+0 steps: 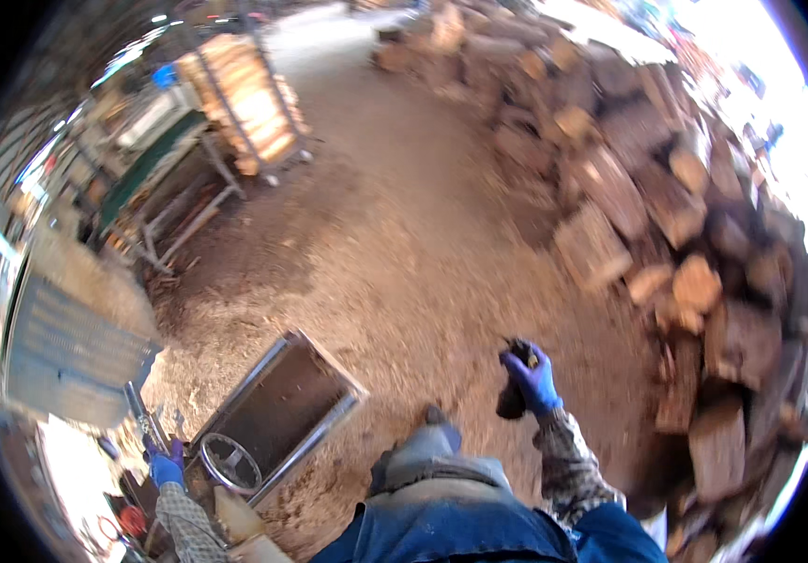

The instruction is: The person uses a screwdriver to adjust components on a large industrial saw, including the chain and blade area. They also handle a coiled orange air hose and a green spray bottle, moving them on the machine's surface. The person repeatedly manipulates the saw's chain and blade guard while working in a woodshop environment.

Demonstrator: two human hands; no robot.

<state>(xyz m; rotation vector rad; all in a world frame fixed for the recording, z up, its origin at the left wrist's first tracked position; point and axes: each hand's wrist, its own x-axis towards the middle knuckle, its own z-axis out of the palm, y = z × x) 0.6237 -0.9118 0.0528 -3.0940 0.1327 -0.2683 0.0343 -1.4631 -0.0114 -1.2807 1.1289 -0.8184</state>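
My right hand [533, 380], in a blue glove, is out in front of me on the right, above the floor. Its fingers are closed around a small dark object [510, 403], and blur hides what kind it is. At lower left, my left hand [167, 464], also gloved, is closed at the lower end of a grey metal bar [146, 418] that slants up from it. Just right of that hand is a grey handwheel [230, 464], mounted at the near end of a machine with a dark flat bed [282, 413] and metal rails.
A big heap of split and round logs [610, 188] lines the right side. Wood chips cover the floor [404, 253]. At upper left stand a metal-framed bench [193, 192] and a wheeled rack of stacked wood [240, 98]. A grey panel [71, 352] is at far left.
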